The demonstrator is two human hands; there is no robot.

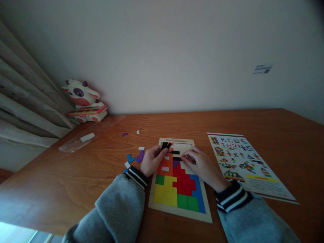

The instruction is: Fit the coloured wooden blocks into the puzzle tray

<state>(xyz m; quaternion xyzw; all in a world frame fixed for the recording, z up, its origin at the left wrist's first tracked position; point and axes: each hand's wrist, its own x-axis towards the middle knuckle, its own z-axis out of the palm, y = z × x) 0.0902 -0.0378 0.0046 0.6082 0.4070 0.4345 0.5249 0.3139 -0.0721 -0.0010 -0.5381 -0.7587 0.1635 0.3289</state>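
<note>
A wooden puzzle board [182, 212] lies on the table between my hands, its lower part filled with yellow blocks [165, 192], red blocks [183, 182], green blocks [188, 202] and blue blocks [199, 195]. Over its upper left corner, my left hand [152, 160] is closed on several thin black strips [165, 145]. My right hand [202, 165] reaches in from the right, thumb and fingertips pinched at the end of a black strip [177, 159] low over the board. Another black strip [175, 152] lies just above that one. Orange pieces with white rectangles [165, 168] fill the left side.
Left of the board lie loose blue [130, 158], purple [140, 157] and white pieces [138, 132]. A printed pattern sheet [263, 184] is on the right. Farther left are a clear plastic bag [73, 145] and a cow toy with a keyboard [84, 101], near a curtain [25, 91].
</note>
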